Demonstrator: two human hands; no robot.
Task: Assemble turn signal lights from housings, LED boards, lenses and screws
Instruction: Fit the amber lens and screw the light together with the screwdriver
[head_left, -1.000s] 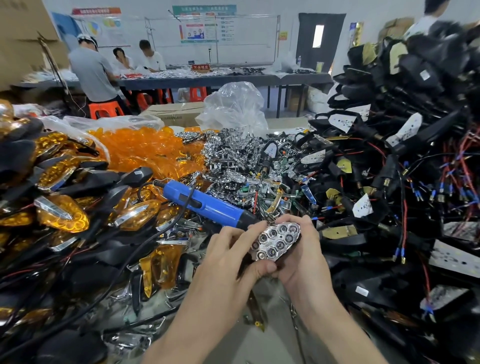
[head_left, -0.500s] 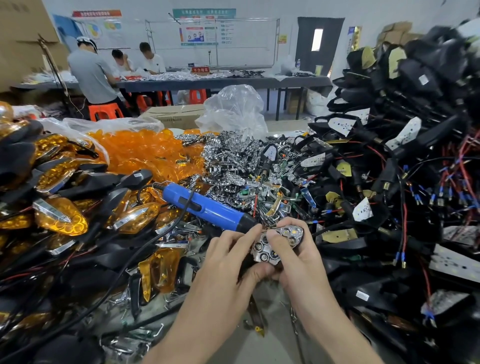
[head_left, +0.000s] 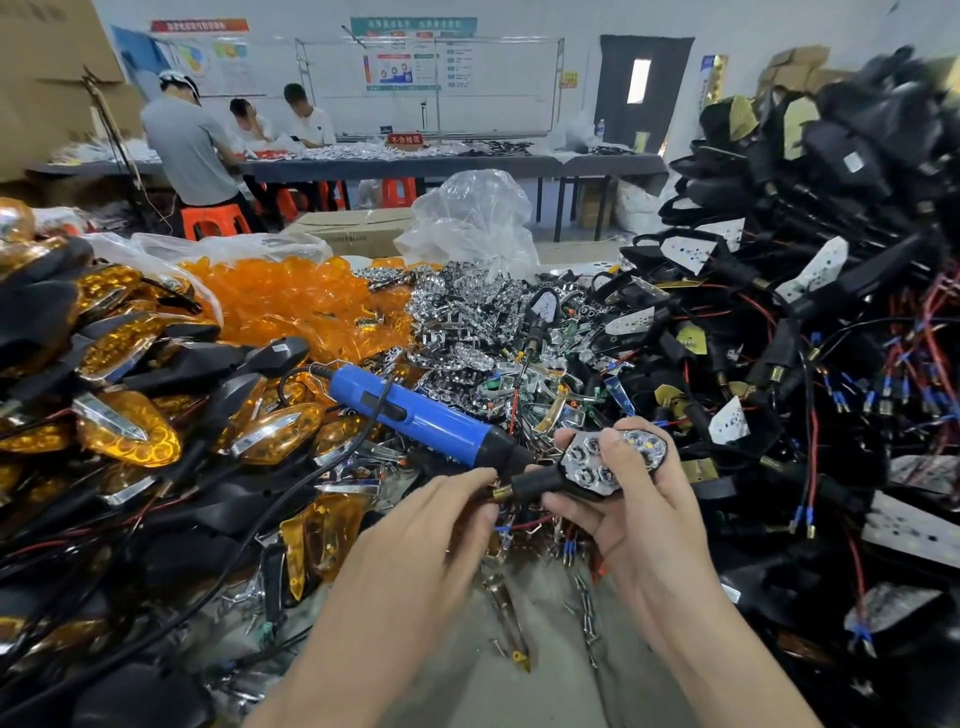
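Observation:
My right hand (head_left: 634, 499) grips a black turn signal housing (head_left: 540, 483) with a chrome reflector (head_left: 592, 462) seated in it, thumb pressed across the reflector's face. My left hand (head_left: 436, 525) pinches the housing's black stem near its brass end. A blue electric screwdriver (head_left: 410, 410) lies on the pile just behind my hands, tip toward them. Loose orange lenses (head_left: 291, 301) are heaped at the back left, chrome reflectors (head_left: 467, 306) in the middle, and wired black housings with LED boards (head_left: 810, 322) piled at the right.
Finished amber lights (head_left: 124, 431) are stacked on the left. Screws (head_left: 587, 608) and small clips lie on the grey tabletop below my hands. A clear plastic bag (head_left: 472, 218) and cardboard box (head_left: 353, 228) stand behind. Several people work at a far table (head_left: 395, 166).
The light has turned sideways and shifted right; its stem now points left. My left hand slid off the reflector onto the stem, and my right thumb now covers the reflector.

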